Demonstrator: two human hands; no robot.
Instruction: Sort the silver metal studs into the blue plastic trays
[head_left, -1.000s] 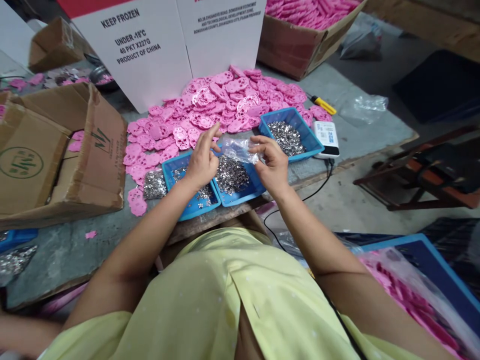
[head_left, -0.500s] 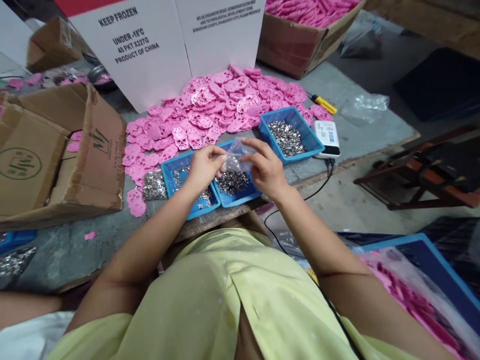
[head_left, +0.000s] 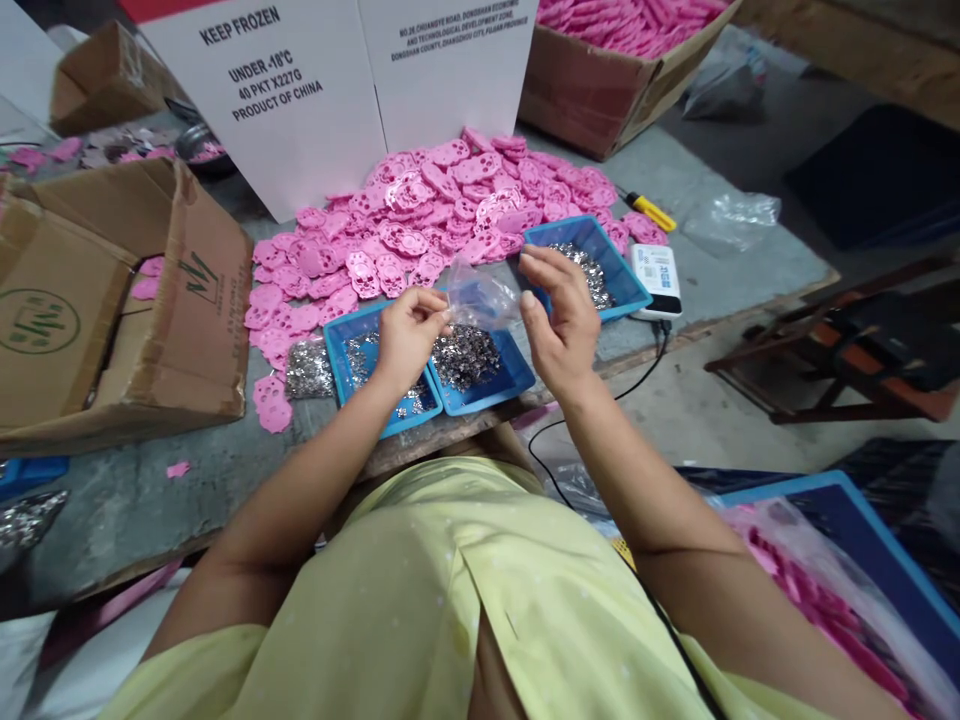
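A small clear plastic bag point(head_left: 484, 298) hangs above the blue trays, its edge pinched between the thumb and fingers of my left hand point(head_left: 409, 338). My right hand point(head_left: 561, 318) is beside the bag's other end, fingers apart and curved, holding nothing. Below the bag, one blue tray point(head_left: 517, 375) contains a heap of small shiny metal pieces point(head_left: 466, 358). To its left, a second blue tray point(head_left: 341, 368) has fewer pieces scattered in it. Another blue tray point(head_left: 626, 290) with metal pieces lies behind my right hand.
Pink plastic pieces point(head_left: 390, 240) are piled behind the trays. A filled clear bag point(head_left: 309, 370) lies at the left. A small white device point(head_left: 655, 272) with a cable and a yellow-handled tool point(head_left: 652, 212) are on the right. Cardboard boxes point(head_left: 214, 300) and a white carton point(head_left: 315, 150) stand around.
My right hand has let go of the bag and moved right, its fingers opening. The bag now spreads out from my left hand, which has hardly moved.
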